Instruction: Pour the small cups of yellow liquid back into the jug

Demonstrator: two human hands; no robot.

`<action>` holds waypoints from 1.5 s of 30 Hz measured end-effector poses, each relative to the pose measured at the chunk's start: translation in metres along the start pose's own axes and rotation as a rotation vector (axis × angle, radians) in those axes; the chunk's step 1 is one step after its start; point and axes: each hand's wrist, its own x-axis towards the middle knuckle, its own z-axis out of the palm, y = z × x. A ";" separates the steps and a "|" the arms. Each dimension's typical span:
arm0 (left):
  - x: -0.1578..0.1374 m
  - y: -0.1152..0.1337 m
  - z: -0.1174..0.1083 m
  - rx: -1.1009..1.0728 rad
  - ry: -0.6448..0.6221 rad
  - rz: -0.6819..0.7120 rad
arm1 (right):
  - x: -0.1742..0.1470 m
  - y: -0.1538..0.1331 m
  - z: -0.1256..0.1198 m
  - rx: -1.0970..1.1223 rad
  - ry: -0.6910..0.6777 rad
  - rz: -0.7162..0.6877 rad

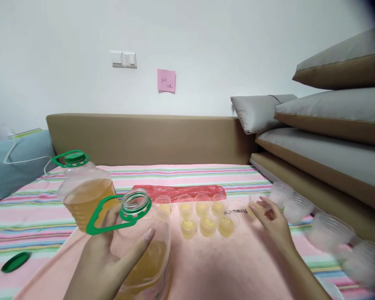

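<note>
My left hand is wrapped around a large clear plastic jug, which stands uncapped and partly full of amber liquid. A green carry handle circles its neck. Off to the right, my right hand has its fingers closed about a clear plastic cup, which they partly hide. Between the hands, several small clear cups of pale yellow liquid stand in two rows on a pink mat. Dark lettering shows on the mat beside them.
A second jug with its green cap on stands at the left, and a loose green cap lies nearer. Stacks of clear cups line the right side. Red plastic lies behind the filled cups. Cushions are piled at right.
</note>
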 end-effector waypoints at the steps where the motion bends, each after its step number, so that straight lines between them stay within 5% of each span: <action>1: 0.000 0.000 0.000 0.011 -0.008 0.006 | -0.002 -0.007 -0.005 0.002 0.006 -0.001; 6: -0.001 -0.003 0.002 0.026 -0.081 0.024 | -0.013 -0.053 -0.025 0.037 0.026 -0.004; 10: -0.002 0.003 0.004 -0.033 -0.074 -0.043 | -0.031 -0.110 -0.020 0.109 -0.146 -0.036; 16: -0.007 0.006 0.008 -0.092 -0.021 -0.098 | -0.059 -0.193 0.019 0.195 -0.486 -0.128; 22: -0.010 -0.002 0.013 -0.146 0.037 -0.118 | -0.079 -0.244 0.065 0.325 -0.815 -0.234; 29: -0.013 -0.002 0.014 -0.170 0.033 -0.132 | -0.095 -0.269 0.092 0.245 -0.916 -0.203; 36: -0.016 0.016 0.010 -0.229 0.037 -0.167 | -0.104 -0.285 0.096 0.066 -0.965 -0.314; 45: -0.017 0.010 0.013 -0.208 0.042 -0.163 | -0.105 -0.288 0.097 -0.019 -0.951 -0.410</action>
